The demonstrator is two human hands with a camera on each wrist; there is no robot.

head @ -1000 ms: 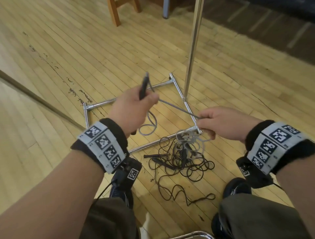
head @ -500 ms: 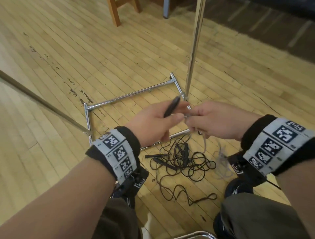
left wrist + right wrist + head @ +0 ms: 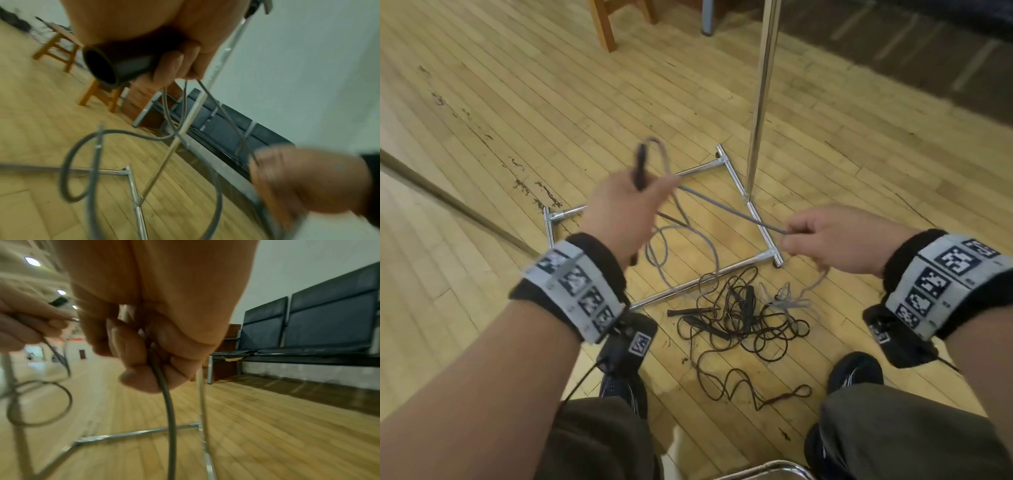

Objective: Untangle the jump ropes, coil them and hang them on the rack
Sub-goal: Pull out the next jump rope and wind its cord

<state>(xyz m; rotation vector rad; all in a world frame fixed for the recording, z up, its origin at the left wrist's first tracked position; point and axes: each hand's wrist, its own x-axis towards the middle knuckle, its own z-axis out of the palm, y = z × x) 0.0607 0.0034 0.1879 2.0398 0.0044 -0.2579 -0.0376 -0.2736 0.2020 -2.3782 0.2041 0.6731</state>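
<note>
The left hand (image 3: 624,209) is curled round the dark handle (image 3: 640,168) of a grey jump rope (image 3: 726,209), together with coils of that rope; two loops hang below the fist. In the left wrist view its fingers (image 3: 174,65) wrap the handle's tube and pinch the strands against it. The right hand (image 3: 835,240) pinches the same grey rope between thumb and curled fingers (image 3: 144,373), so a straight length runs taut between the two hands. The rest of the grey rope drops from the right hand to the wooden floor (image 3: 482,102). There it meets a tangled heap of thin black jump ropes (image 3: 743,318) with at least three dark handles; how many ropes cannot be told. The heap lies just in front of the chrome rack (image 3: 756,102), whose one upright pole rises from a rectangular base frame. Two shoes flank the heap.
</note>
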